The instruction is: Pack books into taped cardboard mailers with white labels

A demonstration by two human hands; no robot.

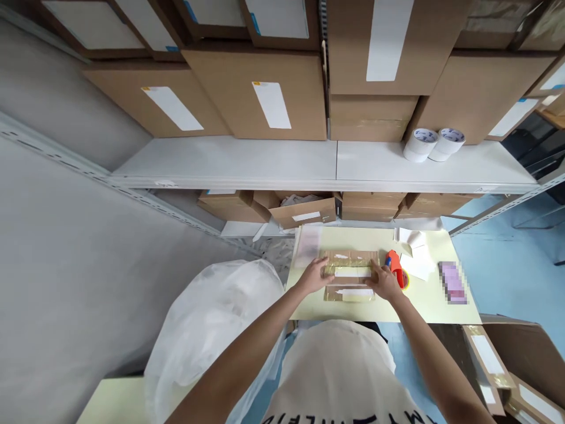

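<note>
A small brown cardboard box with white labels lies on the pale yellow table. My left hand grips its left end, fingers curled over the edge. My right hand clasps its right end in the same way. A second flat brown parcel with a white label lies just in front of the box, between my wrists. A red tape dispenser stands right beside my right hand.
White paper slips and a pink item lie on the table's right. A big clear plastic bag stands at my left. Shelves behind carry cardboard cartons and two white tape rolls. Flat cartons lie at lower right.
</note>
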